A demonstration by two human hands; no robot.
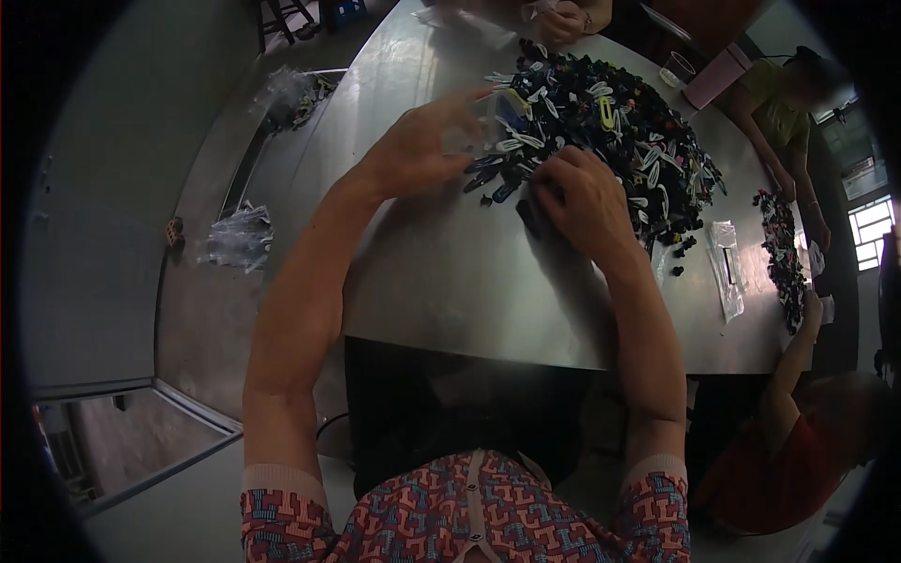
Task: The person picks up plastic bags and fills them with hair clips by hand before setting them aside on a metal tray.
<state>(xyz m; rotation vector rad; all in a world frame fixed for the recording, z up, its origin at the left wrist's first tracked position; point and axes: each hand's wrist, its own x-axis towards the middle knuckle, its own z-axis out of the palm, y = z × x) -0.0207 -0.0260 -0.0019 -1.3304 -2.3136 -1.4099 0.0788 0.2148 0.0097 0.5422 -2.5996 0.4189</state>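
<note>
A large pile of hair clips (pixel 648 122), mostly black with white and yellow snap clips among them, lies on the metal table. My left hand (pixel 422 145) is at the pile's left edge, its fingers curled round a clear plastic bag (pixel 481 127); the fingertips are blurred. At the pile's near edge is my right hand (pixel 589 199), fingers bent inward and pressed together. Whatever they hold is hidden. A dark clip-like piece (pixel 528 221) shows just below those fingers. Between my hands lie a few dark blue snap clips (pixel 507 188).
A clear packet (pixel 725 272) lies on the metal table (pixel 450 291) to the right, near a smaller clip pile (pixel 784 253) handled by people there. Another person's hand (pixel 563 21) is at the far edge. Clear bags (pixel 239 236) sit at left; a pink box (pixel 718 77) stands far right.
</note>
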